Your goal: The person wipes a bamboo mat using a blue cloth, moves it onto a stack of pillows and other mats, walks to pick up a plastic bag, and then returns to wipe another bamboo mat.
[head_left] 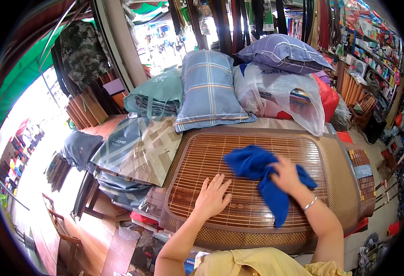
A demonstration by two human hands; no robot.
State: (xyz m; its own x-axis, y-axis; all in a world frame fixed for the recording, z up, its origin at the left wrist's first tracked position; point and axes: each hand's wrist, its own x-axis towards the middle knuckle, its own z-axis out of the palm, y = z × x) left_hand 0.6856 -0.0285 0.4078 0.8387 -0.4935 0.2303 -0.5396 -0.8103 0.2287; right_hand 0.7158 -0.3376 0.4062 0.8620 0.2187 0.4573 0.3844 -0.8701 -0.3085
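A brown bamboo mat with rounded corners and a dark border lies in front of me on a stack of woven mats. My left hand rests flat on its near left part, fingers spread, holding nothing. A crumpled blue cloth lies across the middle and right of the mat, with one end hanging toward me. My right hand, a silver bangle at the wrist, presses on the cloth and grips it; the fingers are slightly blurred.
Behind the mat lie a light blue checked pillow, a purple checked pillow and a clear plastic bag of folded goods. Packaged mats are piled to the left. A rolled bamboo mat stands at the right edge.
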